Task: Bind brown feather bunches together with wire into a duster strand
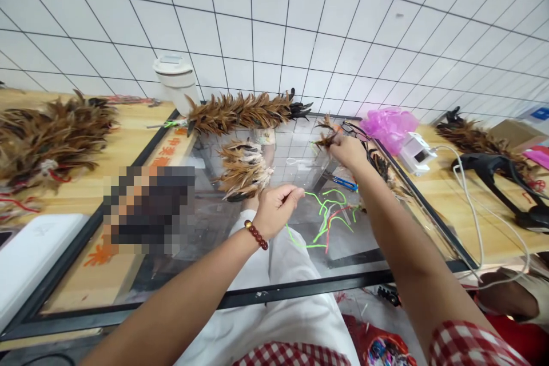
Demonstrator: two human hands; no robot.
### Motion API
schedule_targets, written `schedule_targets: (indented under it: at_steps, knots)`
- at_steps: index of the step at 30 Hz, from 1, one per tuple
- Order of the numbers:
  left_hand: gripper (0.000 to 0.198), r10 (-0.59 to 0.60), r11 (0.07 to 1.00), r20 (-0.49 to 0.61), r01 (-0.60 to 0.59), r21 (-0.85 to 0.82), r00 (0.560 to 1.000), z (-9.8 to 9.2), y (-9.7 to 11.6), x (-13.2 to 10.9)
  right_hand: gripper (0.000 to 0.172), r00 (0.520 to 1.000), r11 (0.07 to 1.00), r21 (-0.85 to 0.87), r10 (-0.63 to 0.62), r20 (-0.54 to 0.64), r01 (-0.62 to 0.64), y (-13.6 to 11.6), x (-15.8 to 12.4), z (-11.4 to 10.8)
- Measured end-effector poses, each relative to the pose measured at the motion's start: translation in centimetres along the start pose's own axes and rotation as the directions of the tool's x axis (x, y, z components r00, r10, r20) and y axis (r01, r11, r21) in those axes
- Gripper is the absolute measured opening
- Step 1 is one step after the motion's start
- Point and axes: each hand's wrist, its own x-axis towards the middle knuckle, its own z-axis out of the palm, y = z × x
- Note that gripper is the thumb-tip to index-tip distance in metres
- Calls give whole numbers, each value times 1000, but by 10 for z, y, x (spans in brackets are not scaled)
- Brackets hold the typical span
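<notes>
Many white tiles (pixel 266 6) fill the top of the frame, and below them a black-rimmed glass panel (pixel 300 290) spans the middle, my white trousers (pixel 294 260) showing through it. Both my forearms enter from the bottom and are cut off there; a red checked sleeve (pixel 467 346) shows at lower right. My left forearm slants up from the lower left, while the right one leans in and reaches farther up the frame. Across the upper middle lies a brown feather garland (pixel 244 114), dark at its right end. Left of centre, a dark item (pixel 150 209) is masked by coarse squares, so I cannot make it out.

A pale-based feather bundle (pixel 242 168) lies just above my left hand (pixel 278 210), which is at the centre, thumb pressed to its curled fingers and pointing right. My right hand (pixel 349 151) is well apart from it, right of centre, knuckles up and fingers bent down at a small feather tuft (pixel 328 140); its fingertips are hard to see, and I cannot tell whether they grip. Between and below my hands spreads a tangle of green strings (pixel 315 246); one end meets my left fingertips, pinched or merely behind them, I cannot tell. Near my right forearm lies a slim blue tool (pixel 345 183). Red-brown beads (pixel 256 234) circle my left wrist.
</notes>
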Motion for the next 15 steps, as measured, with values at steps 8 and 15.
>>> schedule_targets:
  at_steps: [8, 15]
  knots:
    - [36, -372, 745, -32, 278, -606, 928, 3, -6, 14, 18, 928, 543, 807, -373, -18, 234, -28, -105, 18]
    - [23, -378, 642, 44, 296, -707, 925, -2, -7, 17, 2, 757, 623, 499, -645, -106, 602, -32, -133, 32]
